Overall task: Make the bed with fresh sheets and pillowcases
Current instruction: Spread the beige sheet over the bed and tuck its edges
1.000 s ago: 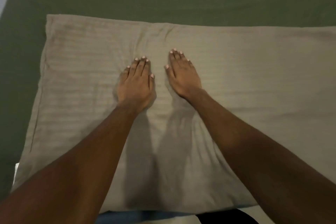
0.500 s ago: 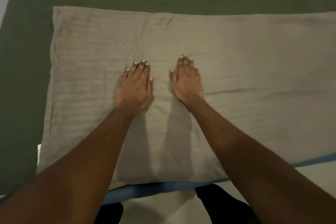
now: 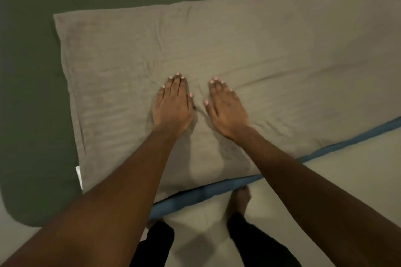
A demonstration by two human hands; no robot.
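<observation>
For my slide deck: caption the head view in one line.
Left hand and right hand press flat on a tan pillow lying on the green sheet.

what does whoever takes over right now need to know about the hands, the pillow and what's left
Left hand: open, flat on the pillow, pressing.
Right hand: open, flat beside it, not touching.
Pillow: cased, lying on the green sheet at the bed's near edge.
Done: sheet on, pillow cased.
To do: smooth the creases between the hands; other bedding is out of view.
</observation>
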